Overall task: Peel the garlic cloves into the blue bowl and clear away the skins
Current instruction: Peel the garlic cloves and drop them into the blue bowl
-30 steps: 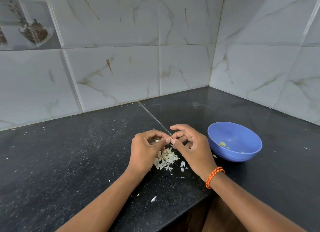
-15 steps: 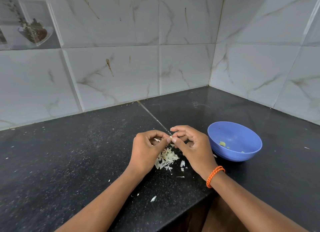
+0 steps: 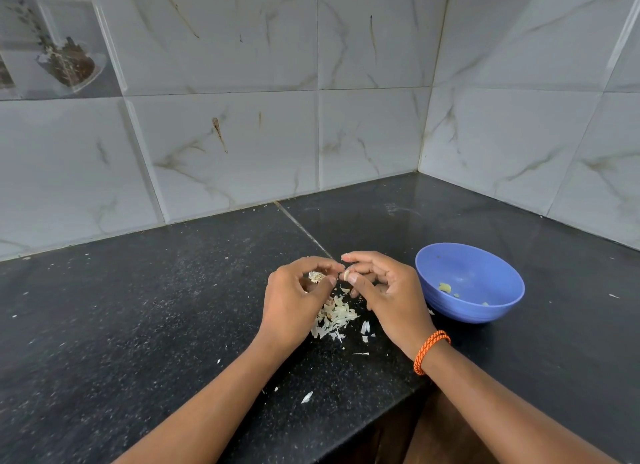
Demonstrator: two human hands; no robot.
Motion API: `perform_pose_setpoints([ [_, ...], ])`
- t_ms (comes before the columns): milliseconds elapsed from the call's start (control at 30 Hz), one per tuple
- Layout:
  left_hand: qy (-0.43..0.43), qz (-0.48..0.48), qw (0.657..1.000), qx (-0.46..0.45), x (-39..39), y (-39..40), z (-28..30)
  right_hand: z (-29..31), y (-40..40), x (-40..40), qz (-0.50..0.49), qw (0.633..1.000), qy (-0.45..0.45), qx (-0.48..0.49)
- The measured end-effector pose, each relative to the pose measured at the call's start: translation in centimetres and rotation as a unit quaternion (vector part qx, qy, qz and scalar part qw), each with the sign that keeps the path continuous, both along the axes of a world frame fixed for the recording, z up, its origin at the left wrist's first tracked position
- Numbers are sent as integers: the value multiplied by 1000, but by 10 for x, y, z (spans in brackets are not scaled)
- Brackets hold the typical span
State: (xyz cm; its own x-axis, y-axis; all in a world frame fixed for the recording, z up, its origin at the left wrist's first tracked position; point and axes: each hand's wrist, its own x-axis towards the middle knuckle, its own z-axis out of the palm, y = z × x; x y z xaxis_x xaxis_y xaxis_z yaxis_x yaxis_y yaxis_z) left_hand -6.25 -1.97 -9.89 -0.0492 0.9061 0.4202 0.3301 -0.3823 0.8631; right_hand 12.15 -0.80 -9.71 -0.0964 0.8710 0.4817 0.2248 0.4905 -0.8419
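Observation:
Both hands meet above a heap of garlic skins (image 3: pixel 334 318) on the black counter. My left hand (image 3: pixel 294 304) curls around a garlic piece (image 3: pixel 316 276), its pale rough end showing between thumb and fingers. My right hand (image 3: pixel 388 290) pinches a small garlic clove (image 3: pixel 346 274) between thumb and forefinger, close to the left fingertips. The blue bowl (image 3: pixel 498 311) stands just right of my right hand and holds a few peeled garlic bits (image 3: pixel 445 287).
Loose skin flakes (image 3: pixel 307 397) lie scattered on the black counter (image 3: pixel 138 325) toward its front edge. White marbled tile walls (image 3: pixel 242 134) close the corner behind and to the right. The counter's front edge (image 3: pixel 381 415) runs under my right forearm.
The hands have drawn slightly apart at the fingertips, and the garlic piece in my left hand shows more. The bowl and the heap of skins have not moved.

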Motion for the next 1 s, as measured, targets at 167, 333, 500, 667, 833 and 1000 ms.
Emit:
perform_pose_setpoints([
  [167, -9, 5, 1000, -5, 2, -5, 2, 1, -1, 0, -7, 1000, -10, 6],
  [333, -12, 18, 1000, -1, 3, -4, 1, 2, -3, -2, -22, 999, -18, 25],
  [500, 16, 25, 1000, 5, 6, -5, -1, -1, -2, -3, -62, 995, -53, 57],
  [667, 18, 17, 1000, 17, 7, -6, 0, -3, -1, -4, -56, 992, -71, 88],
  [833, -8, 3, 1000, 13, 8, -7, 3, -2, -1, -2, -45, 992, -63, 101],
  [1000, -31, -28, 999, -5, 8, -7, 2, -3, -1, -4, -40, 993, -40, 102],
])
